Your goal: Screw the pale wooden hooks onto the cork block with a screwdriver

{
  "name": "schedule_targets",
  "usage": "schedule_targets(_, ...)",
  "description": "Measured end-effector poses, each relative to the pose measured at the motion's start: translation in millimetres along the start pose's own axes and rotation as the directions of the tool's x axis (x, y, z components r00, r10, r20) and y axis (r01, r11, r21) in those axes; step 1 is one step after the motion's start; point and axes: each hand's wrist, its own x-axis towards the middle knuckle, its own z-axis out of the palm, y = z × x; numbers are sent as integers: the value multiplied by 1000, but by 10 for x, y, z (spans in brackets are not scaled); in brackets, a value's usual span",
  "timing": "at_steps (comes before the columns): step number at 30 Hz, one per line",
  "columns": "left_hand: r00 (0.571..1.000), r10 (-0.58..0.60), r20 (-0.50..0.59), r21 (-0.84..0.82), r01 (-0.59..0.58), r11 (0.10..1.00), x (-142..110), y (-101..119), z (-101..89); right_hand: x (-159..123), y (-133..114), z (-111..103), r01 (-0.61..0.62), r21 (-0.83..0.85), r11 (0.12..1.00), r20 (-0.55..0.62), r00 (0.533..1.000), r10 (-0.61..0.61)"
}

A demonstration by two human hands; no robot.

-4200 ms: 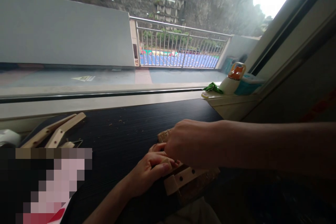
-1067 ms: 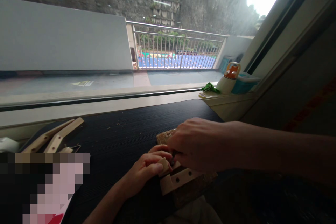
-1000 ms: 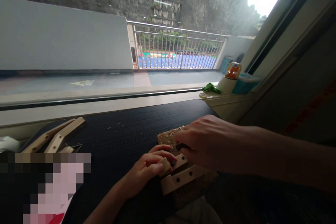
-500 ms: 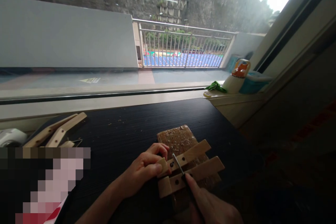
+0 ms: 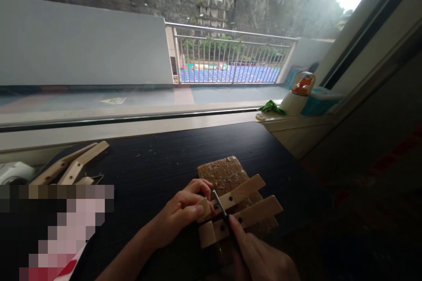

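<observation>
My left hand (image 5: 184, 208) is closed on the block-like near end of a pale wooden strip (image 5: 245, 189) with drilled holes. A dark screw (image 5: 216, 206) sits in one hole, beside my left fingertips. My right hand (image 5: 260, 250) grips the black handle of a screwdriver (image 5: 220, 202); its silver shaft slants across the strip and its tip is near the screw. A second holed wooden strip (image 5: 260, 211) with an end block (image 5: 207, 234) lies alongside, partly under my right hand. Both strips rest on a rough brown board (image 5: 220, 173).
More wooden pieces (image 5: 82, 162) lie at the left of the dark table (image 5: 158, 175), with a white object (image 5: 16, 171) beyond them. Small crumbs are scattered near the window. A white and orange bottle (image 5: 296, 96), a teal box (image 5: 319, 102) and a green cloth (image 5: 271, 107) stand on the sill.
My right hand was over the strips, covering them, then drew back toward me, uncovering the screw and the screwdriver shaft. Since then the tip has shifted slightly left. My left hand keeps its hold.
</observation>
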Motion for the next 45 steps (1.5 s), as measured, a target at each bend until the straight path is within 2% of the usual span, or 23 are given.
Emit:
schedule_targets(3,1000,4,-6,-12,-4,1000,-5,-2,6,16,-13,-9,4,-17,1000,4,1000,-4)
schedule_targets(7,1000,-9,-16,-12,9,1000,-9,7,9,9,-9,-14,-21,49,999,60,998,18)
schedule_targets(9,1000,-6,-6,-5,6,1000,-9,12,7,1,-12,6,-35,38,999,43,999,33)
schedule_targets(11,1000,-4,-10,-13,4,1000,-8,14,5,12,-3,-5,-7,34,999,31,1000,6)
schedule_targets(12,1000,-4,-16,-19,3,1000,-6,14,4,31,14,-40,-6,54,999,62,998,3)
schedule_targets(14,1000,-9,-30,-22,8,1000,0,13,4,103,83,-188,-32,125,992,150,989,13)
schedule_targets(19,1000,13,-28,-18,-14,1000,9,21,4,427,313,-762,-201,272,941,239,961,136)
schedule_targets(22,1000,19,-25,-48,-20,999,1,21,3,629,358,-936,-271,330,904,340,928,154)
schedule_targets(30,1000,9,-10,-96,-9,995,-4,-13,-4,885,326,-922,-280,344,896,441,891,109)
schedule_targets(36,1000,29,10,-108,-28,994,-2,-28,-10,1029,297,-967,-280,271,921,533,841,99)
schedule_targets(45,1000,-2,-27,-110,-1,994,27,46,26,1441,265,-1069,-110,257,960,652,753,-88)
